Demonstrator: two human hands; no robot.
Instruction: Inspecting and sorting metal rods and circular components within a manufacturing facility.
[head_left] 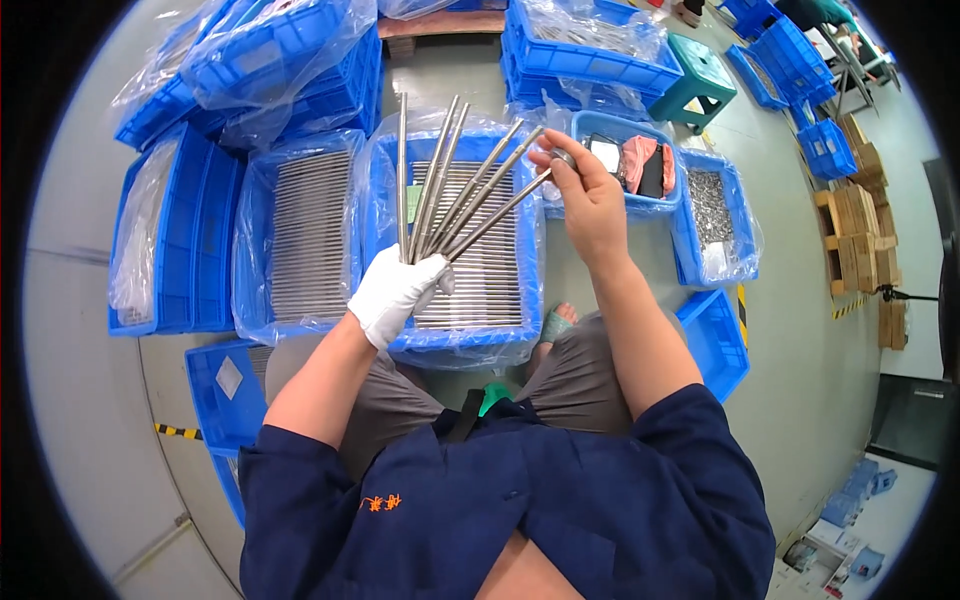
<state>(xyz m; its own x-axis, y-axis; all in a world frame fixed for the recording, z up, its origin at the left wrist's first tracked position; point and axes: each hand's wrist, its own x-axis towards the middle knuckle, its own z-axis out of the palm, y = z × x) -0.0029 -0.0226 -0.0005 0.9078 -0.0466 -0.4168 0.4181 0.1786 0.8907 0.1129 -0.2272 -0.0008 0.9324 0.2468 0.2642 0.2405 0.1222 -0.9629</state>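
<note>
My left hand (393,297), in a white glove, is closed round the lower ends of several slim metal rods (403,170). They fan out upward and to the right. My bare right hand (590,200) pinches a small round metal piece (564,158) at the upper end of the rightmost rod. Whether that piece sits around the rod or only touches its end, I cannot tell. Beneath my hands stands a plastic-lined blue bin (532,270), where more metal rods (470,312) lie crosswise in rows. A small green item (413,203) shows behind the held rods.
Left of it, another lined bin holds rods (310,240). Stacked blue crates (205,235) rise farther left. To the right are a bin with a pink cloth (640,165), a bin of small metal parts (710,205) and a blue crate (715,345). A green stool (695,75) stands beyond.
</note>
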